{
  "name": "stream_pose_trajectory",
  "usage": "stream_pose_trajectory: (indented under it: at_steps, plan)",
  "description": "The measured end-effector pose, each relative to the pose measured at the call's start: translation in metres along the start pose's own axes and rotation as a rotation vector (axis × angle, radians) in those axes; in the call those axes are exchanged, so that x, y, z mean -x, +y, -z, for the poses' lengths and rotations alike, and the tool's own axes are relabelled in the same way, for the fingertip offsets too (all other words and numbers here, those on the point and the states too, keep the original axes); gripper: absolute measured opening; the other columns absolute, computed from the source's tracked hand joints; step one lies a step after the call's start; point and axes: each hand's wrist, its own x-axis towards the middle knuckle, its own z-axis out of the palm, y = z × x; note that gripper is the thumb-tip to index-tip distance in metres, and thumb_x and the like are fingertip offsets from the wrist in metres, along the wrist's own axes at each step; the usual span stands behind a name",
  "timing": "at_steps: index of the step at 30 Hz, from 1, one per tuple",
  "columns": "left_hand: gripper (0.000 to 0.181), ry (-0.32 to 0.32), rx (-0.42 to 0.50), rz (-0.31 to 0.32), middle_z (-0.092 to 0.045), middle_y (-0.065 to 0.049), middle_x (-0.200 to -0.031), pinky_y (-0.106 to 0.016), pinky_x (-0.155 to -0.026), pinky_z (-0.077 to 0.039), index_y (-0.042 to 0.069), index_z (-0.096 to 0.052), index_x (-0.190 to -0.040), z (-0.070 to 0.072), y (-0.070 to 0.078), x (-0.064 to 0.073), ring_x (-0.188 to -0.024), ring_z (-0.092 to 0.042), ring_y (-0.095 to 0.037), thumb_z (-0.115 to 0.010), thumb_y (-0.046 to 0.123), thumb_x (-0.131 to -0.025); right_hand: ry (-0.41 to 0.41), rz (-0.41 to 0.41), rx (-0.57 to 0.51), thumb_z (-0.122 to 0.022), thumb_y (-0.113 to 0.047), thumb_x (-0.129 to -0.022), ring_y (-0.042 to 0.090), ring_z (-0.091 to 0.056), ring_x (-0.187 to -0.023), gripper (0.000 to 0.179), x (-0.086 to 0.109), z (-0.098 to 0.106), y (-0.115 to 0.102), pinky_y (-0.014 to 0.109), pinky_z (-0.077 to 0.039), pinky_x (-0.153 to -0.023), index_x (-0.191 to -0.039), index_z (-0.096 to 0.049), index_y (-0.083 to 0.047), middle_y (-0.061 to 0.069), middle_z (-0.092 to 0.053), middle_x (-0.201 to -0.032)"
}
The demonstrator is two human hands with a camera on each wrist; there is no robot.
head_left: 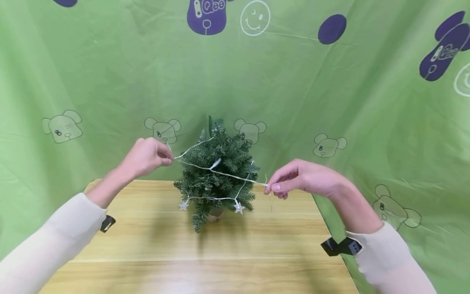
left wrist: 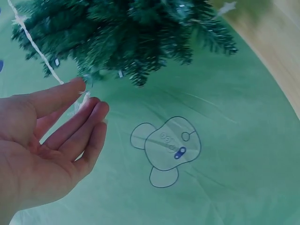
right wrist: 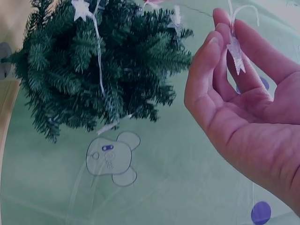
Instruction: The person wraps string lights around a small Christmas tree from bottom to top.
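- Left of the left grip, a mouse-head outline (head_left: 67, 127) marks the green cloth (head_left: 110, 81); below that grip, a black strap (head_left: 108, 223) sits at the sleeve's cuff.
- The left hand (head_left: 148, 157) pinches the white light string (head_left: 231, 176) with thumb and fingertips nearly together; the left wrist view adds a pale, blurred piece (left wrist: 85, 99) at those fingertips.
- Between the grips, the light string crosses in front of the small green tree (head_left: 220, 163), whose branches partly hide its base (head_left: 216, 214) on the wooden table (head_left: 286, 245).
- Lower than both grips, a left star (head_left: 183, 205) and a right star (head_left: 239, 207) hang at the tree's front.
- Above and between the grips, a purple figure (head_left: 207, 16) carries lettering that reads "Qee", beside a winking smiley (head_left: 255, 18).
- The right hand (head_left: 304, 179) pinches the light string's other stretch, fingertips closed on it; the right wrist view reveals a pale star (right wrist: 236, 54) hanging there, indistinct from the head.
- Below the right grip, a black wrist device (head_left: 341, 246); above and rightward, a second purple figure (head_left: 445, 53) with similar lettering.
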Motion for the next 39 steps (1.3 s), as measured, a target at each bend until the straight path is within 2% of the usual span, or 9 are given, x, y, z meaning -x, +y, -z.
stream_pose_trajectory:
  at_steps: [5, 11, 16, 19, 23, 27, 29, 32, 39]
  plan:
    - [0.007, 0.014, -0.060, -0.043, -0.078, -0.013, -0.095, -0.039, -0.076, -0.063, 0.007, -0.079, -0.094, -0.015, -0.007, 0.000, -0.081, -0.073, -0.024, -0.074, 0.006, -0.089, -0.086, 0.055, -0.009, -0.061, -0.010, -0.099, 0.015, -0.064, -0.081, 0.022, -0.007, -0.010, -0.004, 0.037, -0.058, -0.081, -0.116, -0.072, 0.000, 0.003, -0.070, -0.087]
    - [0.012, 0.055, -0.037, -0.023, -0.077, -0.017, -0.098, -0.041, -0.078, -0.063, 0.003, -0.078, -0.101, -0.027, -0.013, -0.006, -0.086, -0.075, -0.029, -0.071, 0.008, -0.092, -0.078, 0.036, -0.002, -0.062, -0.013, -0.099, 0.019, -0.064, -0.082, 0.023, -0.014, -0.017, -0.003, 0.038, -0.057, -0.083, -0.117, -0.072, -0.003, 0.004, -0.070, -0.088]
    - [0.014, 0.212, -0.035, -0.056, -0.076, -0.022, -0.099, -0.041, -0.075, -0.064, -0.002, -0.076, -0.103, -0.030, -0.014, -0.013, -0.083, -0.075, -0.032, -0.067, 0.006, -0.095, -0.047, 0.047, -0.007, -0.062, -0.014, -0.099, 0.019, -0.063, -0.081, 0.023, -0.018, -0.021, 0.000, 0.041, -0.056, -0.083, -0.117, -0.072, -0.003, 0.009, -0.069, -0.088]
    - [0.015, 0.315, -0.049, -0.098, -0.076, -0.024, -0.097, -0.036, -0.061, -0.062, -0.004, -0.076, -0.101, -0.031, -0.015, -0.018, -0.068, -0.072, -0.029, -0.065, 0.003, -0.094, -0.033, 0.043, -0.028, -0.063, -0.015, -0.099, 0.021, -0.064, -0.081, 0.023, -0.023, -0.025, 0.002, 0.040, -0.057, -0.082, -0.116, -0.073, -0.004, 0.009, -0.069, -0.088]
    - [0.015, 0.399, -0.037, -0.107, -0.075, -0.026, -0.098, -0.023, -0.037, -0.043, -0.004, -0.076, -0.102, -0.029, -0.017, -0.022, -0.042, -0.054, -0.016, -0.065, 0.002, -0.094, -0.014, 0.030, -0.048, -0.064, -0.017, -0.099, 0.020, -0.065, -0.082, 0.024, -0.029, -0.029, 0.003, 0.039, -0.058, -0.080, -0.117, -0.073, -0.004, 0.008, -0.070, -0.089]
    - [0.015, 0.486, -0.023, -0.111, -0.075, -0.025, -0.099, -0.020, -0.032, -0.027, -0.003, -0.076, -0.103, -0.023, -0.015, -0.022, -0.035, -0.038, -0.011, -0.066, 0.004, -0.094, 0.006, 0.020, -0.043, -0.064, -0.017, -0.098, 0.022, -0.065, -0.083, 0.024, -0.031, -0.030, 0.002, 0.038, -0.058, -0.080, -0.117, -0.073, -0.004, 0.008, -0.070, -0.088]
    - [0.015, 0.485, -0.032, -0.116, -0.075, -0.025, -0.099, -0.020, -0.032, -0.026, -0.003, -0.076, -0.103, -0.021, -0.015, -0.022, -0.035, -0.037, -0.011, -0.066, 0.004, -0.094, 0.010, 0.014, -0.044, -0.065, -0.017, -0.098, 0.023, -0.065, -0.083, 0.023, -0.031, -0.029, 0.001, 0.037, -0.058, -0.081, -0.116, -0.073, -0.006, 0.007, -0.070, -0.088]
    - [0.016, 0.413, -0.041, -0.106, -0.075, -0.025, -0.102, -0.021, -0.033, -0.030, -0.003, -0.076, -0.104, -0.022, -0.017, -0.019, -0.037, -0.042, -0.012, -0.064, 0.004, -0.095, 0.001, 0.007, -0.060, -0.065, -0.017, -0.098, 0.021, -0.065, -0.083, 0.024, -0.030, -0.029, 0.001, 0.037, -0.058, -0.081, -0.116, -0.073, -0.004, 0.007, -0.070, -0.089]
    - [0.014, 0.328, -0.018, -0.097, -0.076, -0.023, -0.101, -0.022, -0.041, -0.044, -0.001, -0.077, -0.101, -0.032, -0.024, 0.002, -0.050, -0.061, -0.015, -0.066, 0.002, -0.093, 0.001, -0.008, -0.049, -0.065, -0.018, -0.098, 0.026, -0.064, -0.083, 0.025, -0.024, -0.028, 0.001, 0.041, -0.057, -0.084, -0.117, -0.073, -0.004, 0.008, -0.070, -0.089]
